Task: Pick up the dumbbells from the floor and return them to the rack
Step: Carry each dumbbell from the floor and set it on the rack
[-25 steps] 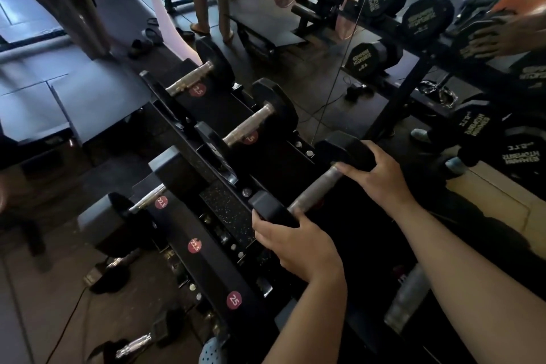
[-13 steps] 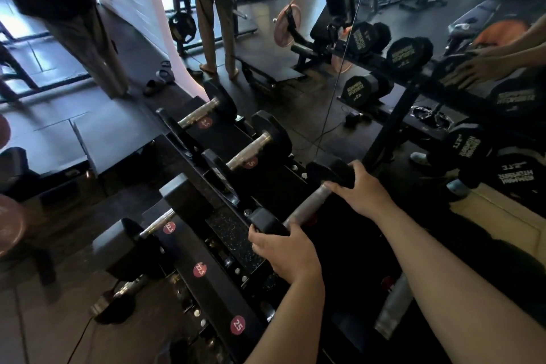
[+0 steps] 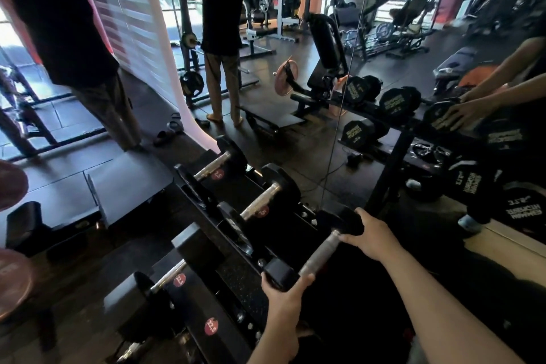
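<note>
A black hex dumbbell (image 3: pixel 320 254) with a knurled steel handle lies across the top tier of the black dumbbell rack (image 3: pixel 230 284), against a wall mirror. My left hand (image 3: pixel 280 301) grips its near head from below. My right hand (image 3: pixel 370 238) rests on its far head by the mirror. Two more dumbbells (image 3: pixel 264 204) (image 3: pixel 217 167) sit on the same tier further back. A larger dumbbell (image 3: pixel 168 278) rests on the lower tier at the red 22.5 labels.
The mirror on the right reflects the rack, dumbbells and my arms. A person (image 3: pixel 74 47) stands at the left on dark floor mats, with a reflection (image 3: pixel 221 35) beyond. A bench (image 3: pixel 319 74), weight plates and machines fill the back. Sandals (image 3: pixel 168 133) lie on the floor.
The camera has tilted up, showing more of the room. My hands stay on the dumbbell's two heads, which rests in the same rack slot.
</note>
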